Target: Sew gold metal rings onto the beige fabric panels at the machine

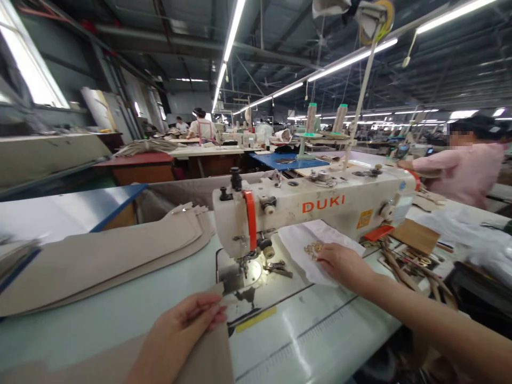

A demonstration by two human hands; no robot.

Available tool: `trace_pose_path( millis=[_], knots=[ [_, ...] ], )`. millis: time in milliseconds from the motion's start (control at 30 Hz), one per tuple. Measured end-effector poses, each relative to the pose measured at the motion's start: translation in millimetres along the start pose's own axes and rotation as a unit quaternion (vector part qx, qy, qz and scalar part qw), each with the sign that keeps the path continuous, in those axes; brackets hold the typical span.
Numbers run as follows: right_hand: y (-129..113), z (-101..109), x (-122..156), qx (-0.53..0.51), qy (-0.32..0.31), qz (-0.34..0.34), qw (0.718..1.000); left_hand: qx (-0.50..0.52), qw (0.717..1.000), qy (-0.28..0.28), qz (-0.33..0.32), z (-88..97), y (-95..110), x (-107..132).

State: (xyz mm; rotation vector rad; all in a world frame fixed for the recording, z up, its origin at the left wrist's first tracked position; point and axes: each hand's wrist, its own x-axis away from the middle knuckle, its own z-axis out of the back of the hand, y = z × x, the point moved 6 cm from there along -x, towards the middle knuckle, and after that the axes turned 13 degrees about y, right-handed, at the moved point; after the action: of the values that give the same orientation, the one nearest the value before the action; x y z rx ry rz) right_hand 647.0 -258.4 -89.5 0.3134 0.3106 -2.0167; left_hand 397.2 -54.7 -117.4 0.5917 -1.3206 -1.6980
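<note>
My left hand (188,325) is closed, thumb and fingers pinching the corner of a beige fabric panel (212,352) just in front of the sewing machine (288,208). My right hand (340,262) reaches under the machine's arm to a white sheet (300,242). Its bent fingers touch a small pile of gold metal rings (312,249) there. Whether a ring is between those fingertips is hidden. The needle and presser foot (245,269) stand over the lit plate, between my hands.
Stacked beige panels (120,256) lie left of the machine. A tray with scissors (422,260), fabric strips and a brown card (416,236) is at the right, near crumpled clear plastic (460,229). Thread cones (311,120) stand behind. A person in pink (464,170) works at the right.
</note>
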Motion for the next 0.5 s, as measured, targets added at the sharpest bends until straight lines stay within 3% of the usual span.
trace_pose_path(
  millis=[233,500],
  knots=[
    [-3.4,-4.9,5.0,0.040,-0.018,0.013,0.999,0.072,0.997,-0.007,0.016,-3.0,0.8,4.7],
    [-4.5,-9.8,5.5,0.074,-0.028,0.036,0.996,0.053,0.998,-0.024,-0.008,-3.4,0.6,5.4]
  ],
)
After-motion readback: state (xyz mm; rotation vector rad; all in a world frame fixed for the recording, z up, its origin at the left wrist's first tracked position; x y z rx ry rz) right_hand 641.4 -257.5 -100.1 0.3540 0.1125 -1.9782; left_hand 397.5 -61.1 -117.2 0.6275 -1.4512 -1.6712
